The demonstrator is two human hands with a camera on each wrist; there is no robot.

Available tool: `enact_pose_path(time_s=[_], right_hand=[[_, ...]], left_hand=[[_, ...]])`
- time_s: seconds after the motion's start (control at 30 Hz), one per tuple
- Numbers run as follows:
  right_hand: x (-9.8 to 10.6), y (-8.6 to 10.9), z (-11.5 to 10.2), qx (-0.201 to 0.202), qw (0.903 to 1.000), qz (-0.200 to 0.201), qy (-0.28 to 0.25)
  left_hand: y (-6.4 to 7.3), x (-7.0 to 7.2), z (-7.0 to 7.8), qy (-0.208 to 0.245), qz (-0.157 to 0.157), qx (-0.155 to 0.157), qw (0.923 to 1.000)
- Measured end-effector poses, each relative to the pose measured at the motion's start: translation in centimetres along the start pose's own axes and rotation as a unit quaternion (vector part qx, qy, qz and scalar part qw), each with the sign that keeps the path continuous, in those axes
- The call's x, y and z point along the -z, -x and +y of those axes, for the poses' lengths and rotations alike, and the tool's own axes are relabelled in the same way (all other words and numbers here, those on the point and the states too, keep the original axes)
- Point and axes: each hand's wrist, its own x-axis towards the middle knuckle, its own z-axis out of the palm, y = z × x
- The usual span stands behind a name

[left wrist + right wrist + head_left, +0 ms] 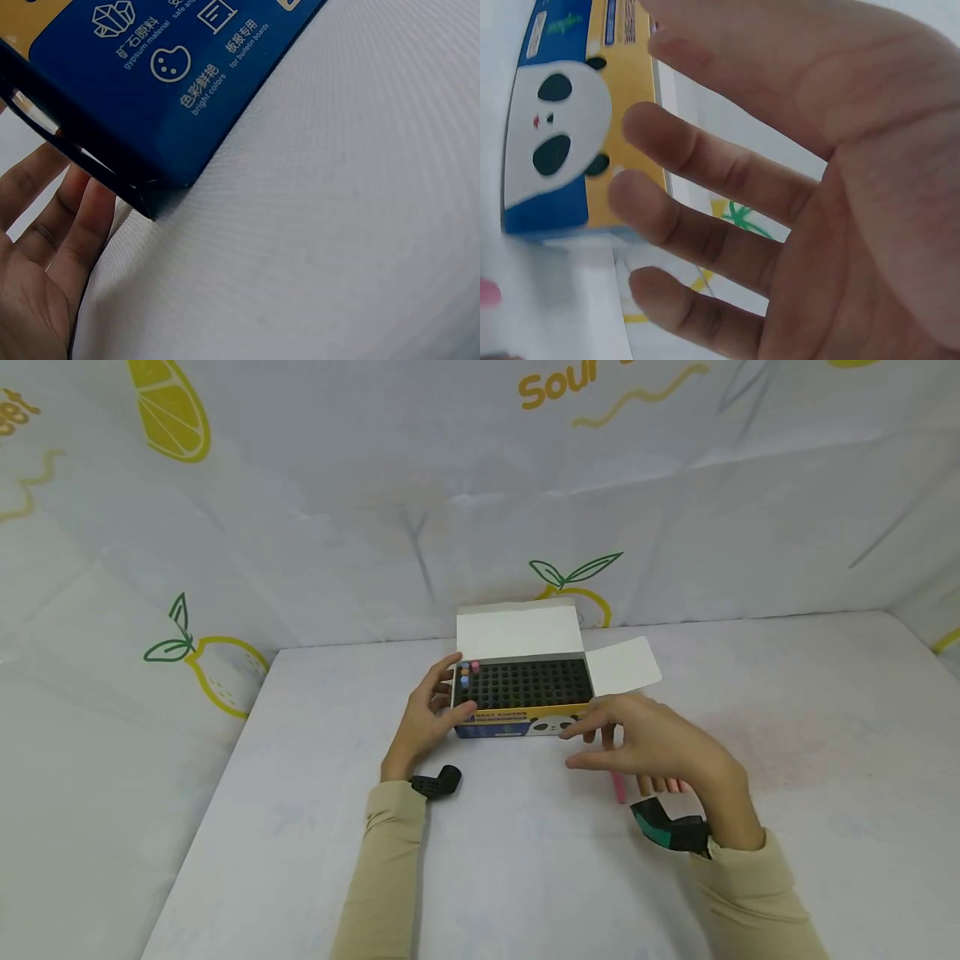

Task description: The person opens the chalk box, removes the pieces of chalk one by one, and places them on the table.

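A chalk box (491,729) with a panda on its blue and yellow front lies open on the white table. Inside, a black holder (532,685) full of round holes carries several chalk sticks (465,682), blue, orange and pink, in its back left corner. My left hand (429,718) grips the box's left end, thumb at the front edge and fingers along the side. Over the front right corner, my right hand (645,739) hovers with loosely bent, spread fingers and nothing in them. Below it lie a pink chalk stick (618,788) and several brownish and pink sticks (659,785), partly hidden.
The box's white lid (519,631) stands raised at the back, near the fabric backdrop (337,527) with fruit drawings. A white side flap (624,665) folds out to the right. White cloth covers the table (510,860).
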Motion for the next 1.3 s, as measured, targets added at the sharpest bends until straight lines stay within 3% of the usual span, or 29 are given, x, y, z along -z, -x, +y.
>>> enact_pose_path(time_s=[0.23, 0.43, 0.6, 0.77, 0.87, 1.07, 1.3], right_hand=[[-1.0, -0.8, -1.2, 0.034, 0.9982, 0.029, 0.039], [-1.7, -2.0, -1.8, 0.066, 0.9952, 0.064, 0.031], [-2.3, -3.4, -2.1, 0.099, 0.9859, 0.134, -0.009], [-2.6, -5.6, -2.4, 0.112, 0.9669, 0.222, -0.056], [-2.7, -7.0, -2.5, 0.108, 0.9561, 0.264, -0.067], [-3.3, -9.7, -2.5, 0.063, 0.9436, 0.307, -0.106], [-4.7, -11.9, -2.3, 0.017, 0.9390, 0.315, -0.137]], left_hand=[[0.0, -0.1, -0.1, -0.001, 0.002, -0.001, 1.0000], [-0.1, -0.1, -0.2, -0.004, 0.005, -0.003, 1.0000], [-0.1, -0.1, -0.3, -0.004, 0.006, -0.005, 1.0000], [-0.2, -0.1, -0.2, -0.001, 0.004, -0.006, 1.0000], [-0.2, 0.0, -0.3, -0.002, 0.003, -0.007, 1.0000], [-0.2, 0.1, -0.4, 0.002, 0.002, -0.011, 0.9999], [-0.3, 0.0, -0.5, 0.001, 0.005, -0.013, 0.9999]])
